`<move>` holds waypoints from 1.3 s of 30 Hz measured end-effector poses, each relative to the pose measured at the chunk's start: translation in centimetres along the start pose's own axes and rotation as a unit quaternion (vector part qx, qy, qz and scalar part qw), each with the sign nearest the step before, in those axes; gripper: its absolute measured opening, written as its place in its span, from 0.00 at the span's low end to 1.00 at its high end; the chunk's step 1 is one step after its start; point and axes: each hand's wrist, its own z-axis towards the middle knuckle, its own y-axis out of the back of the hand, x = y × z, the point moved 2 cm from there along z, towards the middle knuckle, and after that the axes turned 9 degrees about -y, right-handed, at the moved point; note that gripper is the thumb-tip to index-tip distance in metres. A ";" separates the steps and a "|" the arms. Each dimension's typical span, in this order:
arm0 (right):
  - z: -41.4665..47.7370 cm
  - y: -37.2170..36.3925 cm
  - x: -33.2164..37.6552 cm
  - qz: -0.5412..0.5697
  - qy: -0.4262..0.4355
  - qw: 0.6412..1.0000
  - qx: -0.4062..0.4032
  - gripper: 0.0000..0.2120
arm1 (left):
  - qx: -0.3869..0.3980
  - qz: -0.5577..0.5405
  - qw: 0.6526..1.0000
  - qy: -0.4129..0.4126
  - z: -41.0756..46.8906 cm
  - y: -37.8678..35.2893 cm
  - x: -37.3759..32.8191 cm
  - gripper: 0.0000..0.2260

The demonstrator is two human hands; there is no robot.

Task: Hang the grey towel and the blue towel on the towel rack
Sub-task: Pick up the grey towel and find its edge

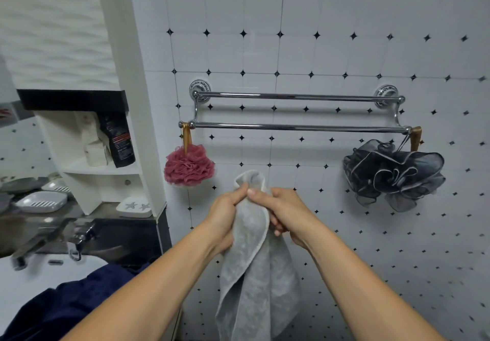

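The fingers [240,190] of the left hand [225,216] are curled round the bunched top of the grey towel [254,274]; the right hand [289,213] clenches the same bunch from the other side, thumb laid across the top, so the two hands meet on the cloth; both forearms reach forward from the near edge, raised in front of the tiled wall [344,49]; the towel hangs straight down from the grasp in loose folds, a small tuft standing above the knuckles; it is below the towel rack [297,127] and apart from it.

The rack's two chrome bars run left to right on the far wall; a pink bath puff [188,168] hangs from the lower bar's left end and a dark grey puff [395,173] from its right end; between them both bars show only chrome against tile.

At the near left the blue towel [74,303] lies heaped on the white basin [39,274], partly behind the left forearm; farther left a white shelf [103,169] holds a black pouch [118,139] and a white packet [94,141], leaning together; below it, a star-patterned soap dish [135,206] sits on the surface.
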 end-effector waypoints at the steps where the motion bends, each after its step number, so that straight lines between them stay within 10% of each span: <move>1: 0.1 -0.1 0.2 -0.026 0.001 0.999 -0.018 0.20 | -0.007 0.003 1.000 0.011 -0.1 0.1 -0.3 0.27; 13: 1.0 0.5 -2.1 0.039 0.132 0.972 -0.193 0.09 | -0.279 -0.030 0.960 0.005 1.3 1.7 -2.9 0.17; 16: 0.6 0.8 -2.5 0.181 0.091 0.968 -0.146 0.12 | -0.283 -0.072 0.956 -0.004 1.8 2.1 -3.5 0.17; 28: -0.1 -3.0 -2.6 0.148 0.097 0.984 -0.008 0.05 | -0.311 -0.028 0.947 -0.079 2.2 -1.5 -1.2 0.14; 34: 0.7 -1.5 -2.6 0.161 0.111 0.975 -0.104 0.05 | -0.235 0.285 0.903 -0.220 0.8 -0.9 1.3 0.18; 39: 1.3 -2.4 -3.5 0.061 0.168 0.972 -0.153 0.10 | -0.213 0.385 0.883 -0.163 0.4 -1.1 1.5 0.19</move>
